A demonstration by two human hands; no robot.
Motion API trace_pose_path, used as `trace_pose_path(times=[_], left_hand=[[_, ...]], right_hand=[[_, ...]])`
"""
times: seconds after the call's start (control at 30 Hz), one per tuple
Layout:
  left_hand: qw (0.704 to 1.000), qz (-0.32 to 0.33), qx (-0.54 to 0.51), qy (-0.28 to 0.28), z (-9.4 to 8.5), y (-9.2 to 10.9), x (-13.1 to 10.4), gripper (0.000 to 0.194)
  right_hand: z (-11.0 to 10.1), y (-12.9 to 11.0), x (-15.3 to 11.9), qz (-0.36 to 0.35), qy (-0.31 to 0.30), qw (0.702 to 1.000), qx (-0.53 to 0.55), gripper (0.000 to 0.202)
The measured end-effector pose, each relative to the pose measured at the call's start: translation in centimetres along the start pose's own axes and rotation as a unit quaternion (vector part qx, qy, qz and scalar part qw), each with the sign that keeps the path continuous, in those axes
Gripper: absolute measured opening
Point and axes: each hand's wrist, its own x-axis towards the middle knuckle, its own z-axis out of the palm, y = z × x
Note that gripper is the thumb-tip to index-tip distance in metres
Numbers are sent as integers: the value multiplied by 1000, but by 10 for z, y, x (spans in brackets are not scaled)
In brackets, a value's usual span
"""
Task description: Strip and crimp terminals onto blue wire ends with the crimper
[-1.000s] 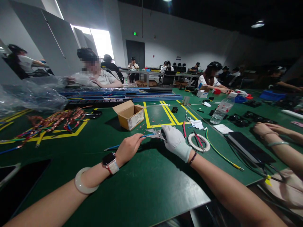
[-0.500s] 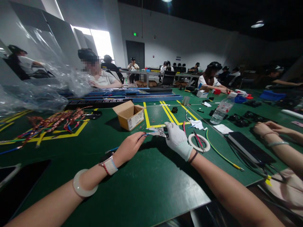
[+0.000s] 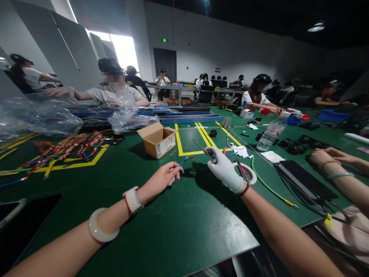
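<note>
My left hand (image 3: pixel 165 177), bare, is closed round a short blue wire (image 3: pixel 184 161). Bare copper shows at the wire's far end, which sticks out past my fingers. To the right, my right hand (image 3: pixel 222 169) wears a white glove and grips a pair of wire strippers (image 3: pixel 204 148). The strippers' flat metal jaws point up and to the left, apart from the wire; the handles are mostly hidden in the glove. A small open cardboard box (image 3: pixel 165 146) stands beyond my left hand. Small copper scraps lie scattered near it.
A heap of stripped copper wires (image 3: pixel 72 148) lies left. Right of my glove are a white tape roll (image 3: pixel 253 175), a green-yellow cable (image 3: pixel 268 188), a water bottle (image 3: pixel 271 134) and a black power box (image 3: pixel 305 181). A neighbour's hands (image 3: pixel 327 157) rest at the right; crumpled plastic (image 3: pixel 43 115) lies back left.
The strippers have come away from the blue wire, my right hand moving slightly right. Copper now shows at the wire's end. Across the table, a person has lowered the plastic sheet.
</note>
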Motion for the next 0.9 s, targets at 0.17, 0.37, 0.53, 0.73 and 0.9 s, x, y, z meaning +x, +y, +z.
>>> trace_pose_path(times=[0.17, 0.37, 0.53, 0.73, 0.9], left_hand=[[998, 17, -31, 44, 1, -5, 0, 29], [994, 59, -38, 86, -2, -9, 2, 31], [992, 79, -34, 88, -3, -12, 1, 32], [990, 114, -20, 82, -2, -14, -1, 30], [990, 106, 9, 90, -2, -9, -4, 31]], right_hand=[[-13, -16, 0, 63, -123, 979, 148, 39], [-29, -24, -5, 132, -373, 787, 473, 38], [-18, -26, -19, 183, -517, 606, 576, 41], [-5, -24, -25, 225, -541, 546, 598, 40], [-6, -23, -25, 234, -540, 538, 604, 39]])
